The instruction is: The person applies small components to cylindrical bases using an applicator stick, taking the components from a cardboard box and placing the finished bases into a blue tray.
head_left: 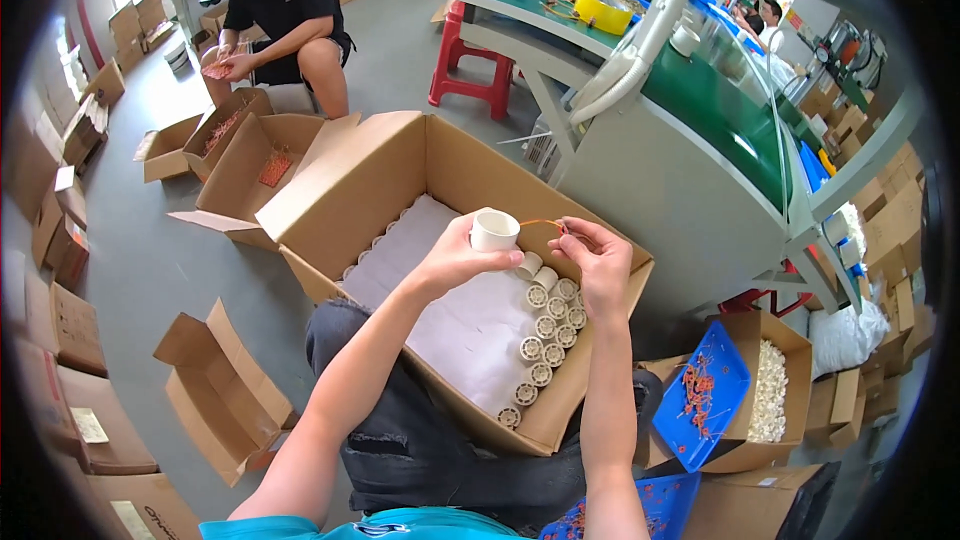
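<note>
Over a big open cardboard box, my left hand grips a white plastic cup-shaped part, its opening tilted up. A thin orange wire runs from beside the cup to my right hand, whose fingertips pinch it; a small dark end shows there. Whether the wire joins the cup is unclear. Inside the box, a white sheet covers the bottom layer. Several white round parts with slotted ends are lined up along the box's right side, below my right hand.
Blue trays with orange-red small parts and a carton of white pieces stand at the right. Beyond are a green-topped workbench and a red stool. An open carton lies left; a seated person handles small parts at the far left.
</note>
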A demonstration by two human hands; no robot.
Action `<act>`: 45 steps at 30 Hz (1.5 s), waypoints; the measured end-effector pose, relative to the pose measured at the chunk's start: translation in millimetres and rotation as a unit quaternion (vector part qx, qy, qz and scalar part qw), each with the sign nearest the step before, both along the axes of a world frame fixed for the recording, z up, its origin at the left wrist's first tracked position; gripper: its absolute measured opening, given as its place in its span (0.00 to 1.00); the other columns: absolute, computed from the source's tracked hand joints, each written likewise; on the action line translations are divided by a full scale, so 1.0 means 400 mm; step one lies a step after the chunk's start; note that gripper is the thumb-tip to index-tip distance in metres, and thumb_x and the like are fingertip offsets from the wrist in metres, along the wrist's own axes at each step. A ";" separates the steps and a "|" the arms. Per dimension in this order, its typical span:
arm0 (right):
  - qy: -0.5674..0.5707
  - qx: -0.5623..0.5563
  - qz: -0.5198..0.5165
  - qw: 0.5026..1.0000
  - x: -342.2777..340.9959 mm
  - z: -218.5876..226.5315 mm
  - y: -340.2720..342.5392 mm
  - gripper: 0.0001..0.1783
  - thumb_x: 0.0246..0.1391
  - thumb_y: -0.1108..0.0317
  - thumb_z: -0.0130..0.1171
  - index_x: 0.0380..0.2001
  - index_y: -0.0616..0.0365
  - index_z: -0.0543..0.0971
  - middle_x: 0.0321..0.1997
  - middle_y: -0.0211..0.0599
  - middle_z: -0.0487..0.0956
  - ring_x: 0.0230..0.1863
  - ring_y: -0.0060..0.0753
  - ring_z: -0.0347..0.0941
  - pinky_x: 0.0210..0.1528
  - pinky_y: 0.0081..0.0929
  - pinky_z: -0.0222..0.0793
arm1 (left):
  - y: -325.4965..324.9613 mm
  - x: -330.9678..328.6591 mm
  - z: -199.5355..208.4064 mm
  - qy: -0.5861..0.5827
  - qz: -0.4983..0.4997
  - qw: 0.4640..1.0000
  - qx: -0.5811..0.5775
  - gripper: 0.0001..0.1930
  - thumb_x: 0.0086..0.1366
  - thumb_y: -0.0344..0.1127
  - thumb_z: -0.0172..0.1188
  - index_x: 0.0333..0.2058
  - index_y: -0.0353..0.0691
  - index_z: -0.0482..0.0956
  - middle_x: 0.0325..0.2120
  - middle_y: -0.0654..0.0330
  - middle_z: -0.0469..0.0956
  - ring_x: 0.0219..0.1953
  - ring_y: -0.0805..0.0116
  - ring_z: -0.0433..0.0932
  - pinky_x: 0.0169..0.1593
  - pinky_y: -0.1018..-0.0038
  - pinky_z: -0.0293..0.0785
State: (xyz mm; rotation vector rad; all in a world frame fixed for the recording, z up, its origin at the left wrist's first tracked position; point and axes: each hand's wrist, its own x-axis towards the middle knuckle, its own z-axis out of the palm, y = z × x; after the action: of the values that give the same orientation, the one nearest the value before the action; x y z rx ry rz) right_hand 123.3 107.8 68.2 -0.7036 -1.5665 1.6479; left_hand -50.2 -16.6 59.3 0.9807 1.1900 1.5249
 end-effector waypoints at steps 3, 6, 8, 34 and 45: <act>0.015 -0.006 -0.016 1.000 0.033 -0.039 0.023 0.12 0.55 0.82 0.58 0.44 0.70 0.79 0.40 0.43 0.82 0.38 0.35 0.82 0.42 0.26 0.81 | 0.005 -0.012 0.005 0.024 -0.005 0.999 0.022 0.20 0.52 0.36 0.73 0.41 0.40 0.75 0.33 0.67 0.77 0.38 0.78 0.76 0.42 0.77 0.74; 0.050 -0.065 0.031 0.996 0.034 -0.034 0.025 0.10 0.54 0.82 0.60 0.40 0.71 0.79 0.40 0.47 0.81 0.41 0.37 0.82 0.44 0.28 0.81 | 0.004 -0.014 0.000 0.046 -0.020 0.998 0.044 0.19 0.51 0.34 0.74 0.40 0.40 0.75 0.33 0.66 0.78 0.38 0.78 0.76 0.41 0.78 0.73; 0.052 -0.071 0.013 0.996 0.038 -0.021 0.018 0.09 0.54 0.82 0.60 0.40 0.71 0.79 0.40 0.46 0.81 0.41 0.38 0.82 0.45 0.28 0.81 | 0.005 -0.003 0.014 0.075 -0.013 0.996 0.052 0.19 0.50 0.32 0.74 0.39 0.40 0.75 0.33 0.66 0.78 0.37 0.79 0.75 0.41 0.79 0.72; 0.090 0.360 -0.170 0.913 0.018 0.002 -0.119 0.10 0.48 0.83 0.64 0.35 0.64 0.83 0.39 0.41 0.82 0.37 0.34 0.80 0.38 0.25 0.77 | 0.063 0.031 -0.064 0.386 0.252 0.864 0.201 0.25 0.45 0.26 0.75 0.43 0.39 0.75 0.42 0.57 0.75 0.43 0.59 0.76 0.44 0.67 0.74; 0.038 0.335 -0.166 0.927 0.021 -0.005 -0.122 0.10 0.47 0.82 0.65 0.35 0.63 0.83 0.38 0.39 0.82 0.36 0.33 0.80 0.39 0.25 0.76 | 0.069 0.034 -0.077 0.423 0.274 0.831 0.237 0.28 0.44 0.30 0.78 0.44 0.40 0.76 0.48 0.54 0.73 0.46 0.62 0.75 0.45 0.70 0.75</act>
State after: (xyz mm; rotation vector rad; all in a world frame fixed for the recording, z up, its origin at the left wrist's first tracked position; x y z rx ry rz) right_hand 131.5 58.9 66.4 -0.4878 -1.6969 0.7988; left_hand -36.6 11.0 28.5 1.8986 1.8672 1.9575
